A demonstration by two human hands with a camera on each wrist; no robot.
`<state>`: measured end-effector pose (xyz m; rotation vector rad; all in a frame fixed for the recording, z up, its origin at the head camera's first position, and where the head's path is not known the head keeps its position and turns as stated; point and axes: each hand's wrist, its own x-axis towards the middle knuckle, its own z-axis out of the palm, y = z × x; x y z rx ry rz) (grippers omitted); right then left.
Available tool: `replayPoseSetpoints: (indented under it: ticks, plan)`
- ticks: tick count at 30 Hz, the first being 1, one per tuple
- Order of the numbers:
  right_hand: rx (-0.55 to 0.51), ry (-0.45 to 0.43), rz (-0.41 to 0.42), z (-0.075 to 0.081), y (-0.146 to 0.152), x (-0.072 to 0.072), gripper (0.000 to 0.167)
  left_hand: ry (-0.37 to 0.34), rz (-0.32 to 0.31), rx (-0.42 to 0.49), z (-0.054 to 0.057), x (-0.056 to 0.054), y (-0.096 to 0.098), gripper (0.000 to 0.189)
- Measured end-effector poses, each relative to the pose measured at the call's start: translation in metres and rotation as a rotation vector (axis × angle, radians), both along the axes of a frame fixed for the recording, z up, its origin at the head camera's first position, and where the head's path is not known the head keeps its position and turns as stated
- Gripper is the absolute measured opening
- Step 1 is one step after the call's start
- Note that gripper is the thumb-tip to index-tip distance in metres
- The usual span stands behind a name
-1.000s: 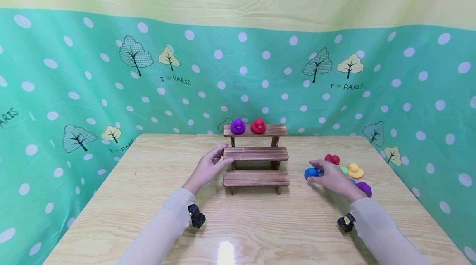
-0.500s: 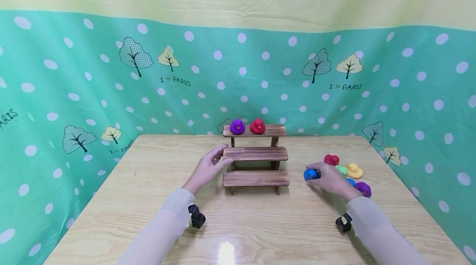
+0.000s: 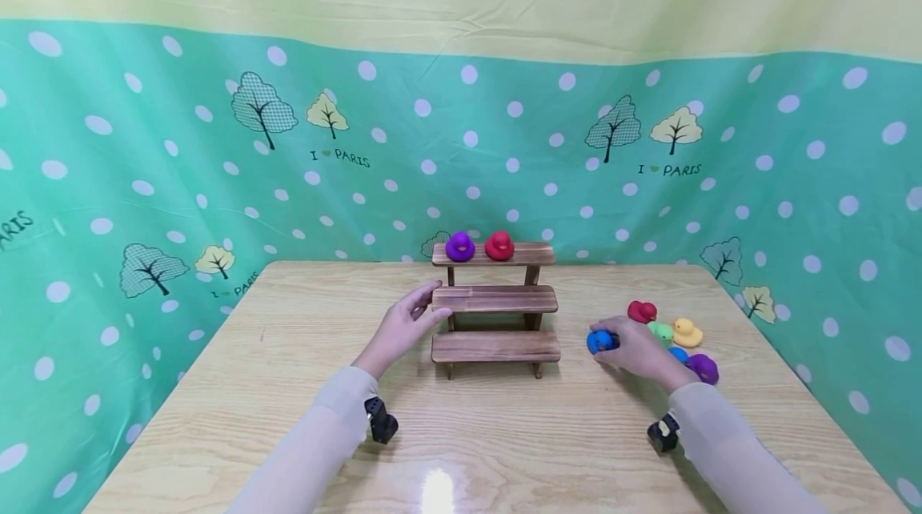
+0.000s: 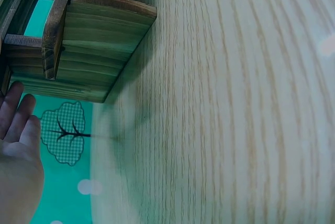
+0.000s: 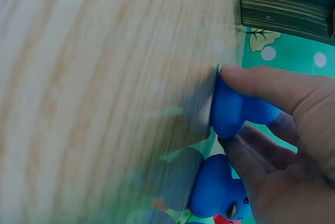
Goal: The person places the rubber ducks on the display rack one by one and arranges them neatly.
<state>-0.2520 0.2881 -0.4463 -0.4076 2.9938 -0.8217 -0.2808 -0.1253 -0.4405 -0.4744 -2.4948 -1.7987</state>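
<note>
With thumb and fingertips on opposite sides, my right hand (image 3: 637,350) pinches a blue rubber duck (image 3: 600,341) low over the table, right of the stand. The right wrist view shows this blue duck (image 5: 230,109) between thumb and fingers, and a second blue duck (image 5: 212,187) beside it. My left hand (image 3: 403,326), fingers loosely extended, is at the left end of the middle step of a three-step wooden stand (image 3: 497,347). A purple duck (image 3: 460,246) and a red duck (image 3: 499,246) sit on the top step.
Right of my right hand lie a red duck (image 3: 642,311), a green duck (image 3: 660,332), a yellow duck (image 3: 687,332) and a purple duck (image 3: 703,368) in a loose cluster. A printed curtain (image 3: 403,138) hangs behind the wooden table (image 3: 324,298).
My right hand has closed in on the blue duck and shifted slightly toward me with it, uncovering the green duck. My left hand has stayed in place.
</note>
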Motion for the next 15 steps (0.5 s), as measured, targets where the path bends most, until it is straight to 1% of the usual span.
replayPoseSetpoints:
  ticks: [3,15]
  plan:
    - [0.011,0.014,0.008,-0.0005,-0.0002,-0.0005,0.049,-0.001,0.0,0.003,0.0,0.0002,-0.0001,0.069]
    - [0.007,-0.019,-0.005,0.0014,-0.0009,0.0011,0.051,0.004,0.001,-0.008,-0.0001,0.0001,0.0,0.069]
